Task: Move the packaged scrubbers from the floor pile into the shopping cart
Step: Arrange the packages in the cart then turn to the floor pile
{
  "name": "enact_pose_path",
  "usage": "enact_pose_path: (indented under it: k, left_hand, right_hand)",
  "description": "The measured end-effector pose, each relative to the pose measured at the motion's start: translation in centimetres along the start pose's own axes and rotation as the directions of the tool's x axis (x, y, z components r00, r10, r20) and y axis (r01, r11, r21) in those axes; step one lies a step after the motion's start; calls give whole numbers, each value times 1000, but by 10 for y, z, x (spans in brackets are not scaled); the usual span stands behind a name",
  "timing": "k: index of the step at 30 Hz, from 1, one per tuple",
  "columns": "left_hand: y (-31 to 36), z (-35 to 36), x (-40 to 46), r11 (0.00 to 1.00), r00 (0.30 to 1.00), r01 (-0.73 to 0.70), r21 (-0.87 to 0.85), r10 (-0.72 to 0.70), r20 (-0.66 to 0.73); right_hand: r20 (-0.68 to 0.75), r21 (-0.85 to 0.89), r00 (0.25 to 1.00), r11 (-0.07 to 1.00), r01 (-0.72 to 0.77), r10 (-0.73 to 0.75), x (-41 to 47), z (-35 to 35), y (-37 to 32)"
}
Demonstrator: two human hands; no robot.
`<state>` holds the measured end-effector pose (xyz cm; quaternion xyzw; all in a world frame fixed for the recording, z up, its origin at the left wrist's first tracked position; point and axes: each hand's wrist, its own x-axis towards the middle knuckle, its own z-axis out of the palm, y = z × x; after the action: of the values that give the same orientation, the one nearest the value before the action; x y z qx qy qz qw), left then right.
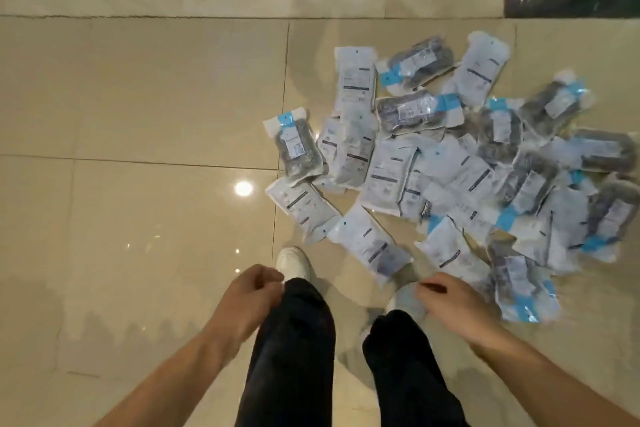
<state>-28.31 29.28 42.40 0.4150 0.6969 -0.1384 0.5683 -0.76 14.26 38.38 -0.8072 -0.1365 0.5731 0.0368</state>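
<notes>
On the tiled floor point(138, 114), right of the white shoe point(294, 262), lies the scrubber pile point(450, 166). Left hand point(251, 291) and right hand point(450, 302) hang loosely curled, each grip empty.

pile of packaged scrubbers point(450, 163) cut off at right frame edge; label print too small and blurred to read; lower packs buried under upper ones; right shoe point(403, 298) mostly hidden behind right hand point(450, 305)

- Packaged scrubbers point(450, 163) sprawl in a loose overlapping pile, right of centre.
- Clear-and-white packs with blue bands, dark scrubbers inside, lying flat at mixed angles.
</notes>
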Motion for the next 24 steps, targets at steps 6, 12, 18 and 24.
enact_pose_path:
  k: [6, 12, 18, 24]
  left_hand:
    - [-8, 44, 249, 991, 994, -8, 130, 22, -107]
    - [-53, 114, 402, 979, 964, 184, -91, -198, -179]
    - [-71, 132, 465, 932, 915, 207, -298, -292, -277]
    - [-62, 131, 458, 908, 958, 167, -385, -242, -155]
  right_hand:
    - [-102, 20, 994, 999, 26, -24, 189, 85, 36]
    - [-205, -161, 973, 984, 74, -107, 317, 154, 67]
    - [-172, -445, 980, 895, 14, -100, 375, 186, 85]
    - [-85, -267, 996, 964, -14, -9, 384, 182, 87]
